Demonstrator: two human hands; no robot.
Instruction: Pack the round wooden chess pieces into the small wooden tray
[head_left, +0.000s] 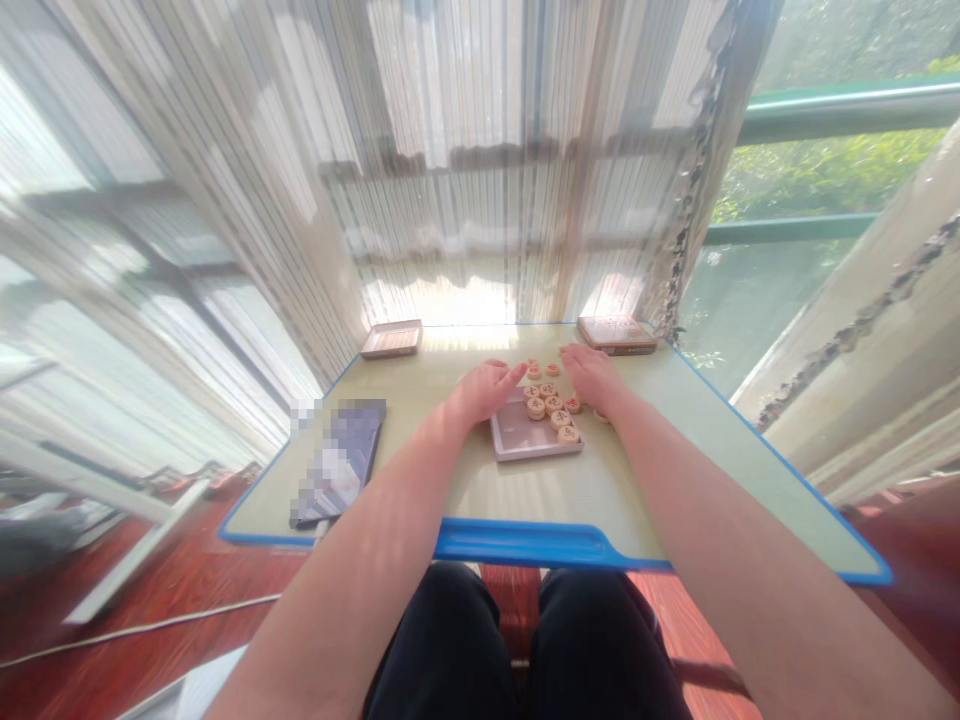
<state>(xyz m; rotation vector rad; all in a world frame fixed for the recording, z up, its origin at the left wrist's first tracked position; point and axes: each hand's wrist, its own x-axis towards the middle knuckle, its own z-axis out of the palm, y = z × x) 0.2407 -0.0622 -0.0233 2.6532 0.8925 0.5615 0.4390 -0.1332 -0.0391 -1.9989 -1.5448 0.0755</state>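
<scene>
My left hand [491,388] rests by the rear left corner of one shallow tray [517,440] and my right hand [587,375] stretches past its right side; I cannot tell whether either grip pinches anything. I count at least six dark-marked Chinese chess pieces [535,408] in the tray, at least four red-marked pieces [553,370] behind or beside it. Two boxes [616,336] and one pixelated dark slab [352,440] share the pale, blue-edged worktop [720,450], before sunlit curtains [465,200].
</scene>
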